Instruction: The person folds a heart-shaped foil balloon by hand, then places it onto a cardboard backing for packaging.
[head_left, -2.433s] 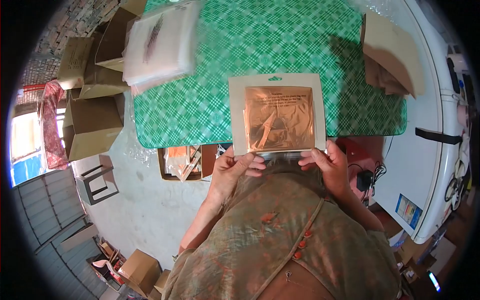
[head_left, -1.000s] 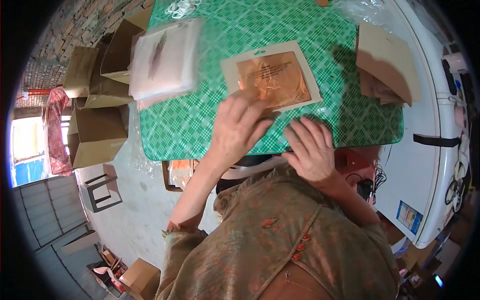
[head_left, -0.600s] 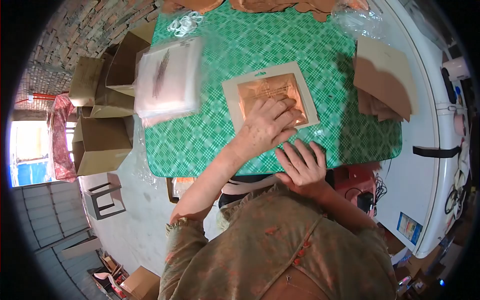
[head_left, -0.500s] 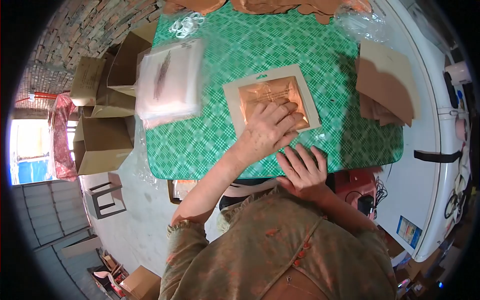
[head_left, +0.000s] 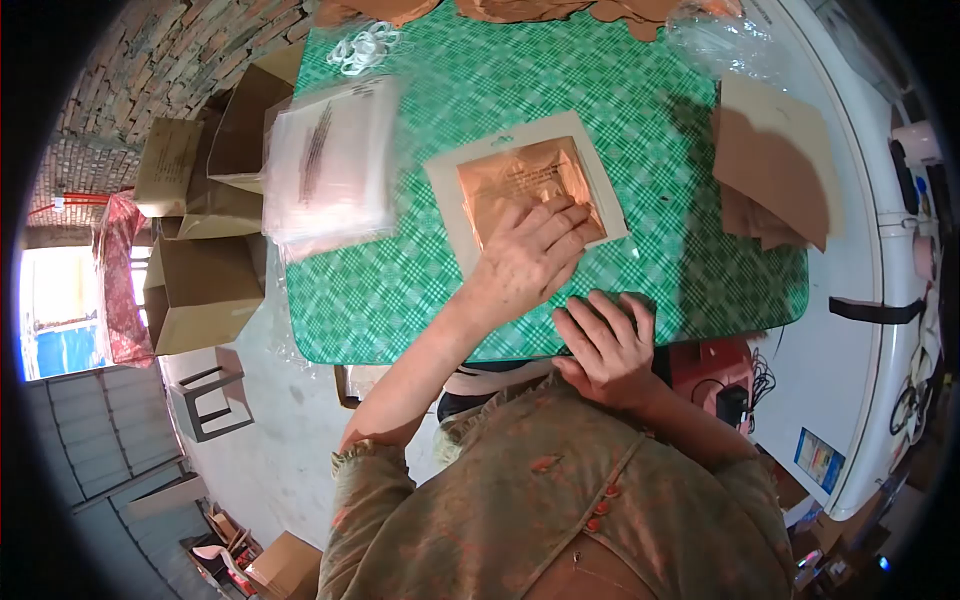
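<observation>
A copper-coloured packet (head_left: pixel 520 176) with small print lies on a beige card (head_left: pixel 447 190) with a hanging slot, on the green checked tablecloth (head_left: pixel 400 310). My left hand (head_left: pixel 528 252) rests flat on the lower part of the packet, fingers stretched out, and covers some of it. Nearer the table's front edge is my right hand (head_left: pixel 605 345), its fingers apart and slightly bent, holding nothing. It is just right of my left hand and does not touch the card.
Clear plastic bags (head_left: pixel 335 165) are stacked at the left, below white loops of cord (head_left: pixel 362 48). Brown cards (head_left: pixel 775 160) lie at the right, near crumpled clear plastic (head_left: pixel 725 42). Open cardboard boxes (head_left: pixel 210 285) stand left of the table. Copper-brown pieces (head_left: pixel 530 8) line the far edge.
The card and packet appear slightly further left and up in view, with my left hand still on them. My right hand has hardly moved.
</observation>
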